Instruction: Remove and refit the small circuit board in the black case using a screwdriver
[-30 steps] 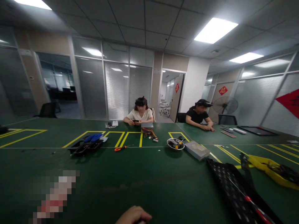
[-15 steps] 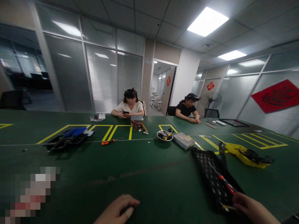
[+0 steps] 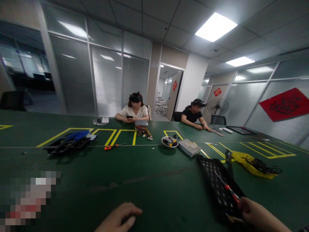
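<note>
My right hand (image 3: 253,211) is closed on the red handle of a screwdriver (image 3: 228,188), whose shaft points up and left over a black perforated panel (image 3: 217,180). The panel lies slanted on the green table (image 3: 135,180). At the bottom centre my left hand (image 3: 120,219) rests low over the table, holding nothing, with thumb and fingers apart. An orange-handled screwdriver (image 3: 111,147) lies farther off, left of centre.
Beyond are a black tray with blue items (image 3: 70,143), coloured cables (image 3: 145,131), a metal bowl (image 3: 170,142), a grey box (image 3: 189,147) and a yellow tray (image 3: 253,166) of black cables. Two people sit across the table, one holding a phone (image 3: 129,117).
My right hand and the red screwdriver have shifted slightly left over the panel. The person at the right has stretched a hand toward the flat items on the table.
</note>
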`<state>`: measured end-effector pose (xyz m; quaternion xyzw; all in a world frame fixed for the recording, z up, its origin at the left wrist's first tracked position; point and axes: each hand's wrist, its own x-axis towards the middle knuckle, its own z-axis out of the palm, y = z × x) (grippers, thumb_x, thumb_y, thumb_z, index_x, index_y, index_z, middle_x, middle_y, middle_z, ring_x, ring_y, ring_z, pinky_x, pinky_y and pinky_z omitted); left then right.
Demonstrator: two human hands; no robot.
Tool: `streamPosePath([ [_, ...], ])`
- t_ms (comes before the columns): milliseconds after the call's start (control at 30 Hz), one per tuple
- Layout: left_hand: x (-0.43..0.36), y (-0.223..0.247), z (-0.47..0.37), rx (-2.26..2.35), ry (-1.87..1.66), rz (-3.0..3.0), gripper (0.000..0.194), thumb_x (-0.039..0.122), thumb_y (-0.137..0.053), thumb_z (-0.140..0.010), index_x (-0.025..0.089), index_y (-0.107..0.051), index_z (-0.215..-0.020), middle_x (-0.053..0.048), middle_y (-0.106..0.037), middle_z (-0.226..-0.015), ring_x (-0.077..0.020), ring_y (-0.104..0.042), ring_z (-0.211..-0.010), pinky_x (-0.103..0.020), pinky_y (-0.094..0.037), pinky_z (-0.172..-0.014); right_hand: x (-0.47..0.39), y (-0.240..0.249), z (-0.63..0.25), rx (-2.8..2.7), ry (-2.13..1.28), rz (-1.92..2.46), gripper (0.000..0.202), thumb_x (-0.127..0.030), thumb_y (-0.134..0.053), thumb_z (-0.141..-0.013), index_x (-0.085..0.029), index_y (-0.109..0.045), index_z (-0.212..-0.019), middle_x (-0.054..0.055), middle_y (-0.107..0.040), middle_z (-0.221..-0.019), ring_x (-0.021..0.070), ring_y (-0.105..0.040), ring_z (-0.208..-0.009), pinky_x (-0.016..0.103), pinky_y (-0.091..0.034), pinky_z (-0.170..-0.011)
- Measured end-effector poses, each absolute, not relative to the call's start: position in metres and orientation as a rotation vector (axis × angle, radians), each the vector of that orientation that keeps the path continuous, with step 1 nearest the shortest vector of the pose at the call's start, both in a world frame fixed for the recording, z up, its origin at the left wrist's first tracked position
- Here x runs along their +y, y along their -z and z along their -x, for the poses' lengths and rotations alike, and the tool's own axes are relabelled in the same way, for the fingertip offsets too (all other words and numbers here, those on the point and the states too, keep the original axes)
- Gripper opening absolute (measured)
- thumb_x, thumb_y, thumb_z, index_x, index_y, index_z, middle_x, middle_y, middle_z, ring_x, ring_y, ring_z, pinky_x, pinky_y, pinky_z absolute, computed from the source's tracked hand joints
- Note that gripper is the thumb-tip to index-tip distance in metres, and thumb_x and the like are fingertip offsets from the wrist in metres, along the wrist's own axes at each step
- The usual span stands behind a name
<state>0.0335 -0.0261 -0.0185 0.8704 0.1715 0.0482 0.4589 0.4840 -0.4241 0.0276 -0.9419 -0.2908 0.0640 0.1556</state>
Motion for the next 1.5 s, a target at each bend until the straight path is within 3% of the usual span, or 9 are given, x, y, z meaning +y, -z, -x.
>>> streamPosePath([
  [100,-0.025,0.019,-0.033,0.426,-0.11,-2.127,0.033,0.038,-0.051,-0.097,0.031,-0.068,-0.125,-0.004,-0.063,-0.131,-0.0241,-0.058,-0.122,-0.04,-0.043,-0.108,-0.43,-0.026,-0.495,-0.893,-0.13,2.588,0.024,-0.035,-0.059,-0.068,-0.03,-0.078,-0.081,0.005,-0.079,-0.091,0.0283,-0.074,-0.086,0.034,-0.054,-0.077],
  [200,-0.028,0.014,-0.033,0.434,-0.096,-2.109,0.035,0.04,-0.05,-0.097,0.031,-0.068,-0.126,-0.005,-0.063,-0.131,-0.0243,-0.058,-0.121,-0.04,-0.044,-0.107,-0.433,-0.026,-0.493,-0.941,-0.234,2.594,0.025,-0.035,-0.062,-0.066,-0.033,-0.082,-0.081,0.004,-0.079,-0.098,0.0292,-0.074,-0.093,0.034,-0.054,-0.084],
  [333,-0.031,0.011,-0.034,0.458,-0.121,-2.117,0.035,0.039,-0.051,-0.096,0.029,-0.069,-0.124,-0.005,-0.064,-0.129,-0.0244,-0.058,-0.12,-0.041,-0.043,-0.108,-0.422,-0.031,-0.472,-1.06,-0.358,2.585,0.025,-0.032,-0.062,-0.069,-0.032,-0.082,-0.083,0.005,-0.078,-0.101,0.029,-0.073,-0.095,0.032,-0.054,-0.084],
  [633,-0.032,0.009,-0.033,0.442,-0.117,-2.131,0.033,0.037,-0.051,-0.097,0.031,-0.069,-0.124,-0.004,-0.064,-0.131,-0.0245,-0.058,-0.123,-0.042,-0.041,-0.111,-0.404,-0.033,-0.453,-1.133,-0.26,2.637,0.026,-0.029,-0.053,-0.078,-0.031,-0.078,-0.081,0.004,-0.077,-0.097,0.0253,-0.074,-0.089,0.029,-0.055,-0.079],
  [833,-0.028,0.018,-0.033,0.43,-0.11,-2.122,0.034,0.041,-0.05,-0.098,0.032,-0.068,-0.125,-0.003,-0.063,-0.132,-0.0249,-0.057,-0.123,-0.043,-0.042,-0.111,-0.432,-0.014,-0.471,-1.108,-0.05,2.634,0.036,-0.034,-0.044,-0.089,-0.034,-0.078,-0.1,0.006,-0.073,-0.116,0.026,-0.072,-0.101,0.033,-0.054,-0.089],
  [967,-0.025,0.028,-0.034,0.431,-0.124,-2.132,0.034,0.041,-0.05,-0.098,0.033,-0.068,-0.125,-0.004,-0.062,-0.134,-0.0251,-0.056,-0.126,-0.043,-0.04,-0.113,-0.448,-0.012,-0.491,-0.968,0.032,2.736,0.04,-0.042,-0.042,-0.091,-0.031,-0.077,-0.108,0.01,-0.07,-0.118,0.0266,-0.073,-0.095,0.036,-0.055,-0.087],
  [1167,-0.028,0.022,-0.031,0.439,-0.135,-2.112,0.034,0.041,-0.051,-0.097,0.032,-0.069,-0.125,-0.004,-0.062,-0.134,-0.0256,-0.056,-0.126,-0.045,-0.039,-0.114,-0.443,-0.016,-0.499,-0.845,-0.083,2.812,0.054,-0.044,-0.044,-0.088,-0.026,-0.059,-0.136,0.014,-0.064,-0.134,0.03,-0.072,-0.103,0.04,-0.056,-0.088],
  [1367,-0.031,0.014,-0.031,0.435,-0.118,-2.12,0.034,0.042,-0.051,-0.097,0.033,-0.069,-0.124,-0.004,-0.063,-0.132,-0.0255,-0.056,-0.126,-0.044,-0.039,-0.115,-0.441,-0.014,-0.496,-0.718,-0.146,2.811,0.054,-0.043,-0.038,-0.089,-0.021,-0.06,-0.132,0.017,-0.074,-0.119,0.0317,-0.074,-0.1,0.041,-0.055,-0.087],
  [1500,-0.029,0.016,-0.03,0.427,-0.114,-2.104,0.034,0.042,-0.051,-0.097,0.033,-0.069,-0.125,-0.004,-0.063,-0.133,-0.0254,-0.056,-0.126,-0.043,-0.04,-0.114,-0.446,-0.013,-0.491,-0.687,-0.098,2.756,0.053,-0.047,-0.035,-0.091,-0.026,-0.06,-0.133,0.014,-0.076,-0.115,0.031,-0.075,-0.095,0.04,-0.056,-0.081],
])
